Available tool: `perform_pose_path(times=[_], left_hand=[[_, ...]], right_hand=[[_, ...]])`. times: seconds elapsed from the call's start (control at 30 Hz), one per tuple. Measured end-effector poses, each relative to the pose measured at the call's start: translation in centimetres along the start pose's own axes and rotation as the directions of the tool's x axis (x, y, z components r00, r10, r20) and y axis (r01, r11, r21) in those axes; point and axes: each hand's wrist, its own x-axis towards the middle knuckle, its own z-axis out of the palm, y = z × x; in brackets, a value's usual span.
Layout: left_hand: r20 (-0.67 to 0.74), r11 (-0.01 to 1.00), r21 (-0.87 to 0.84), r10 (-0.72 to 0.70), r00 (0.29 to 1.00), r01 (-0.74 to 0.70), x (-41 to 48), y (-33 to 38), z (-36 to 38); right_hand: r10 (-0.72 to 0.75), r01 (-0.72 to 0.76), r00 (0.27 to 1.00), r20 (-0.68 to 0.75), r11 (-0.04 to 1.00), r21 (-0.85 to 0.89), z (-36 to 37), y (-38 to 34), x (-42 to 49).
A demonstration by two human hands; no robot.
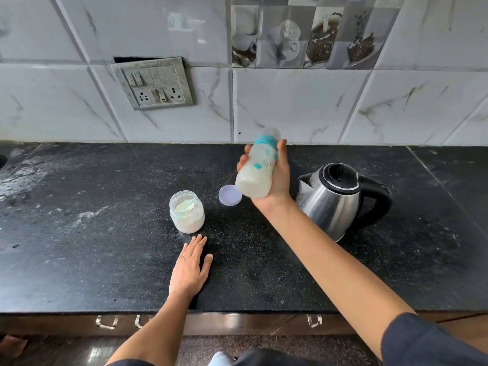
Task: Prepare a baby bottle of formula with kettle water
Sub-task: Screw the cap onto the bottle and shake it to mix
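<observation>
Above the black countertop [92, 260], between the formula jar [187, 215] and the kettle [335, 202], I am seeing the right hand [280, 178] gripping the baby bottle [257, 167], with fingers and thumb curling round its body. The bottle is tilting, its base toward the camera and its teal collar [264, 140] and nipple pointing toward the tiled wall [290, 107]. Cloudy white liquid is sitting in its lower part. On my feed the left hand [190, 268] is lying flat on the counter with fingers straight, holding nothing, just in front of the jar. The jar is standing upright and uncovered, with white powder and a translucent scoop [188, 204] showing inside. A pale lilac lid [229, 196] is resting on the counter beside it, partly hidden by the bottle. The steel kettle is standing upright with its lid down, its black handle facing right, close to the right wrist. A switchboard [154, 84] is sitting on the wall behind
</observation>
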Motion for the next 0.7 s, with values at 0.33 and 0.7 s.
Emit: perform_pose_path(times=[0.33,0.7], left_hand=[[0.001,1.000,0.002,0.004,1.000,-0.004,0.0,-0.1,-0.1],[-0.005,1.000,-0.006,0.005,1.000,-0.005,-0.1,-0.2,-0.1]], right_hand=[[0.014,-0.014,1.000,-0.003,1.000,-0.011,-0.2,-0.1,0.0],[0.034,-0.030,0.999,0.040,0.994,-0.106,-0.2,0.3,-0.7]])
